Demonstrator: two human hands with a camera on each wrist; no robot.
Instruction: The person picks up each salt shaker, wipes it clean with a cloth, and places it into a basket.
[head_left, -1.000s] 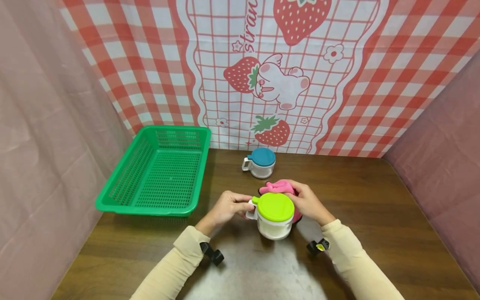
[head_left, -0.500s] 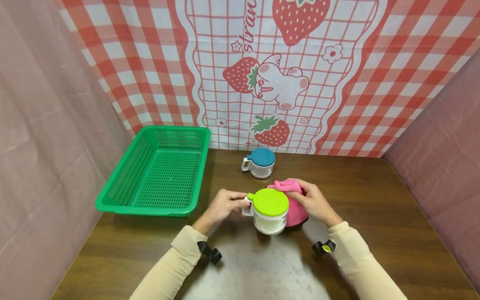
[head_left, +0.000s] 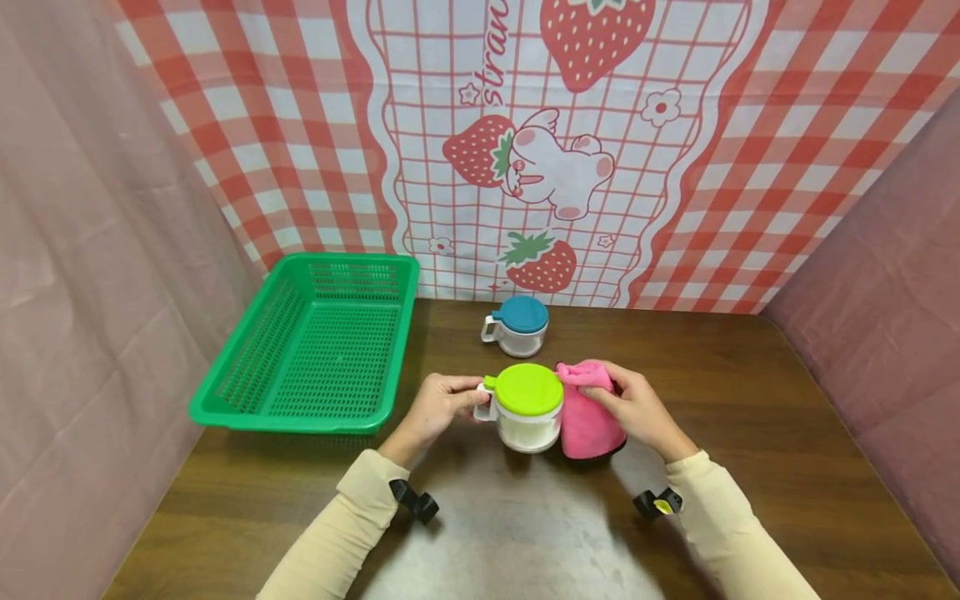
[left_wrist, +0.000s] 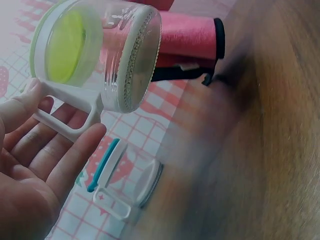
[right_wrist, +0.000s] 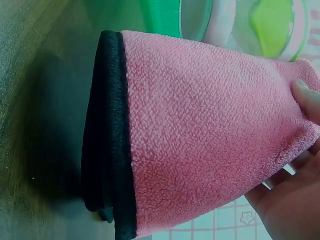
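Note:
My left hand [head_left: 437, 414] pinches the white handle [left_wrist: 75, 102] of a clear jar with a lime green lid [head_left: 528, 389]. The jar is held upright above the table. To its right, my right hand [head_left: 633, 408] grips the bunched top of a pink cloth [head_left: 588, 425] with dark edging. The cloth hangs down beside the jar, and in the right wrist view its fuzzy folds [right_wrist: 200, 130] fill the middle. Behind the jar stands a second, similar jar with a blue lid [head_left: 524, 315], its white handle turned left.
A green plastic basket [head_left: 405, 358] with perforated walls stands at the left on the brown wooden table [head_left: 750, 433]. A red and white checked strawberry curtain [head_left: 720, 242] hangs along the back. Pinkish drapes [head_left: 112, 333] close off both sides.
The lime-lidded jar has moved left and slightly back in my left hand. My right hand has drawn the pink cloth rightward, out from behind the jar, so more of it shows.

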